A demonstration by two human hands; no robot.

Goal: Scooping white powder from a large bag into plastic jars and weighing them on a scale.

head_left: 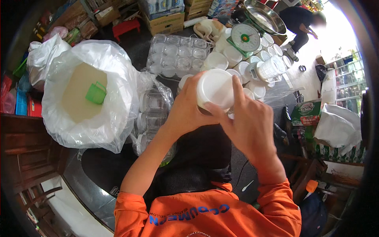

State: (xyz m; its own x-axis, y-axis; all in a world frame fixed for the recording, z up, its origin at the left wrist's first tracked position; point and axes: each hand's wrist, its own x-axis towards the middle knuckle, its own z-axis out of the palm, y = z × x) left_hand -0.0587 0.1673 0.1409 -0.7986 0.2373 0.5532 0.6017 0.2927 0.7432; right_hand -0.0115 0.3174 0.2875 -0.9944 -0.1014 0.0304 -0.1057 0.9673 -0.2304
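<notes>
A plastic jar with a round white lid (215,89) is held up in front of me, lid facing my view. My left hand (187,108) wraps round its left side. My right hand (249,118) grips the lid's right edge, with the thumb at the near rim and a finger along the far side. The jar's body is mostly hidden by the lid and my hands. To the left stands a big clear plastic bag (118,65) of pale, fine-looking contents, with a green plastic cup (96,93) lying in it. Several white-lidded jars (216,61) stand beyond my hands.
Clear jars in a wrapped pack (177,53) lie ahead, more jars (153,100) beside the bag. A dial scale with a metal pan (245,37) stands among the lidded jars. Behind are a lying dog (209,29) and cartons (167,23). A person (298,25) bends at the far right.
</notes>
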